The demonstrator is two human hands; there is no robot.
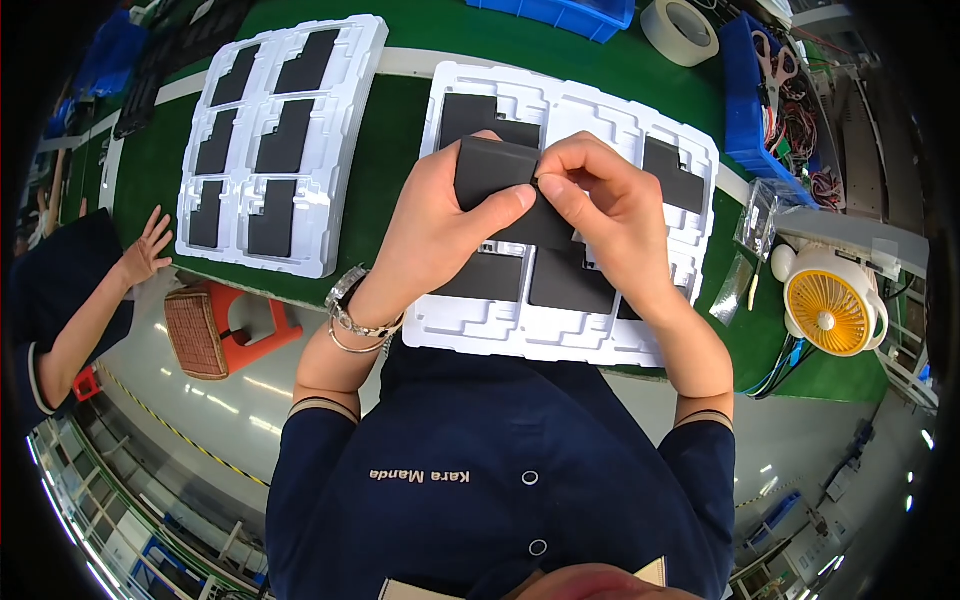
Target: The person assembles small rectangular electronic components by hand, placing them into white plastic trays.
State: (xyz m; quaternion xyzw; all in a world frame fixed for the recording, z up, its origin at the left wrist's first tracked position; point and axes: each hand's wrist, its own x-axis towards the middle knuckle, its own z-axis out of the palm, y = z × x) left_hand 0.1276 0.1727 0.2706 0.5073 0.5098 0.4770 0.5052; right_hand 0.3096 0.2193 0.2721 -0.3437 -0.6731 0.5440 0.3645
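Between my two hands is a flat black piece (495, 168) with a matt surface, raised over a white moulded plastic tray (560, 342). My left hand (440, 220) grips it from the left, thumb across the top face and fingers behind. My right hand (612, 200) pinches its right edge between thumb and forefinger; what lies within that pinch is too small to make out. Similar black pieces with stepped edges lie in the tray's compartments: one far left (468, 118), one far right (674, 175), and several along the near side (570, 282), partly covered by my hands.
To the left stands a second white tray (335, 215) with several black pieces. Farther right are a tape roll (680, 32), a blue bin (745, 100) with scissors and wires, and a yellow-and-white fan (827, 312). A co-worker's hand (147, 250) reaches toward the left tray; a red stool (245, 330) is nearby.
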